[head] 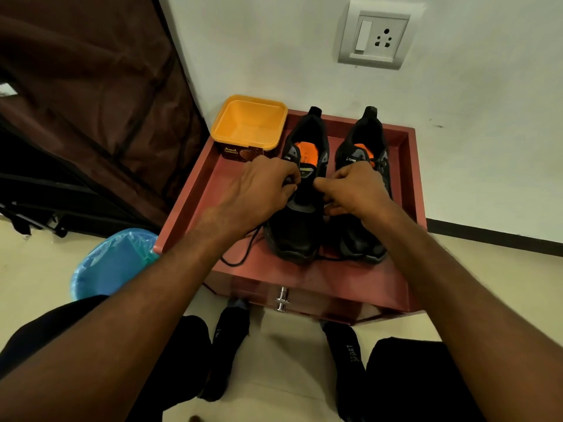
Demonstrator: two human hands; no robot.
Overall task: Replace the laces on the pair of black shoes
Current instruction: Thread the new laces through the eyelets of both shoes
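A person sits facing a low red cabinet whose rimmed top serves as a worktop (195,208), pushed against a white wall. Two black shoes stand on it side by side, toes toward the sitter, so the eyelets face up within easy reach. Both hands work on the left shoe (300,214). The left hand (259,193) pinches something small and dark at the shoe's left eyelet row, probably a lace end, though the fingers hide it. The right hand (355,190) has its fingers curled at the opposite row, seemingly gripping the other end. A black lace (243,252) trails loose from under the left wrist across the worktop, left slack so it can feed through. The right shoe (365,190) waits just beside, its lace still threaded near the tongue. An empty yellow tub (249,123) sits in the back left corner, perhaps for the old laces.
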